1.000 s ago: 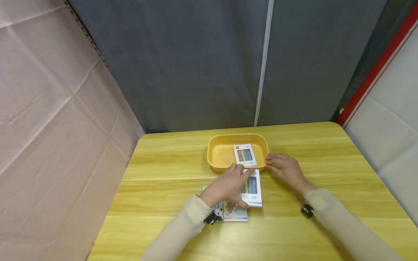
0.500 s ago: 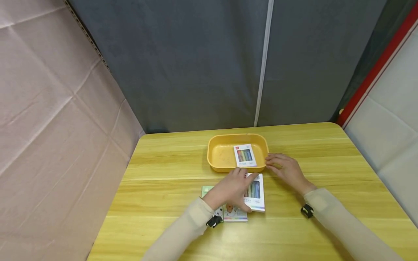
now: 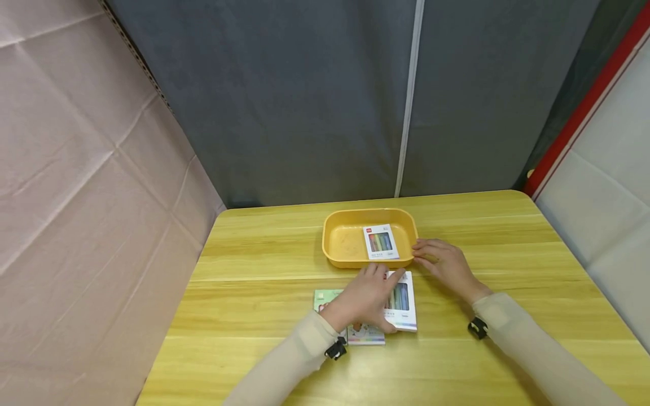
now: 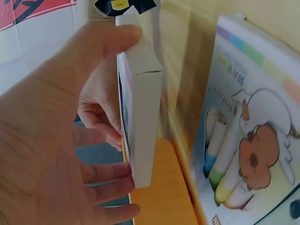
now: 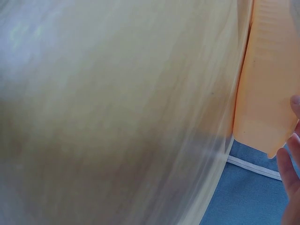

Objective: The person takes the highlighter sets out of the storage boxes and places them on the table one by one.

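Head view: left hand (image 3: 367, 298) shifted its white box (image 3: 404, 309) right (slightly).

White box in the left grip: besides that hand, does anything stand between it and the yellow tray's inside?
Only the near wall of the yellow tray, just beyond the held box. Inside, a second box covers part of the floor.

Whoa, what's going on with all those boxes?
A person's left hand holds a flat white cardboard box with coloured sticks in its window, in front of a shallow yellow plastic tray. The right hand holds the tray's right end. A similar white box lies inside. A flat green pack and a pale cartoon-animal pack lie on the yellow wood-grain table.
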Tool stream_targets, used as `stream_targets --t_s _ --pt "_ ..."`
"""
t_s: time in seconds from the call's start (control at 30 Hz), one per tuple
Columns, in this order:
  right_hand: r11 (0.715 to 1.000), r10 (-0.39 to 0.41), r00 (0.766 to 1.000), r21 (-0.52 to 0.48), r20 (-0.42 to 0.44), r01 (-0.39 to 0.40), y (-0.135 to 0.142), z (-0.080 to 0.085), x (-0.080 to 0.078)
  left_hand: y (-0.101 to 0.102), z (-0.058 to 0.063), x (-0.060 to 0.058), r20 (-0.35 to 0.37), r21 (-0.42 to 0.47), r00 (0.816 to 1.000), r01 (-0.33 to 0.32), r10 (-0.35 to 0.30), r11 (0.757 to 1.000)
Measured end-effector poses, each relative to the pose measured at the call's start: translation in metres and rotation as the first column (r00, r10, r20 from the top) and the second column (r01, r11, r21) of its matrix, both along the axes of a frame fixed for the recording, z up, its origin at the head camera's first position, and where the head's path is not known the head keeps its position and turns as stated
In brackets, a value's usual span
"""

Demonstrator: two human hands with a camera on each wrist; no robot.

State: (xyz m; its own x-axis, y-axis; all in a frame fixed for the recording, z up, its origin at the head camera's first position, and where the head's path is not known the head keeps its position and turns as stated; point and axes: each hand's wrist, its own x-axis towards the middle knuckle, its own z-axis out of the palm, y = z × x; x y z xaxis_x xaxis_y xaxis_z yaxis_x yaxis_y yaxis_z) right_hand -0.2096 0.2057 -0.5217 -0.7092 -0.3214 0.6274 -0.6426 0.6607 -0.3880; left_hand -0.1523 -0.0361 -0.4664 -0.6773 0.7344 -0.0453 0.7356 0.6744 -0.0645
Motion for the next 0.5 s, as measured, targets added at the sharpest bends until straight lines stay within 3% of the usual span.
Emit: stream_targets --t_s 0.5 --pt "1.0 -0.004 1.0 0.006 0.006 0.004 -0.002 -0.001 -0.002 0.008 -0.014 0.012 -0.07 -0.038 0.997 -0.022 0.019 0.999"
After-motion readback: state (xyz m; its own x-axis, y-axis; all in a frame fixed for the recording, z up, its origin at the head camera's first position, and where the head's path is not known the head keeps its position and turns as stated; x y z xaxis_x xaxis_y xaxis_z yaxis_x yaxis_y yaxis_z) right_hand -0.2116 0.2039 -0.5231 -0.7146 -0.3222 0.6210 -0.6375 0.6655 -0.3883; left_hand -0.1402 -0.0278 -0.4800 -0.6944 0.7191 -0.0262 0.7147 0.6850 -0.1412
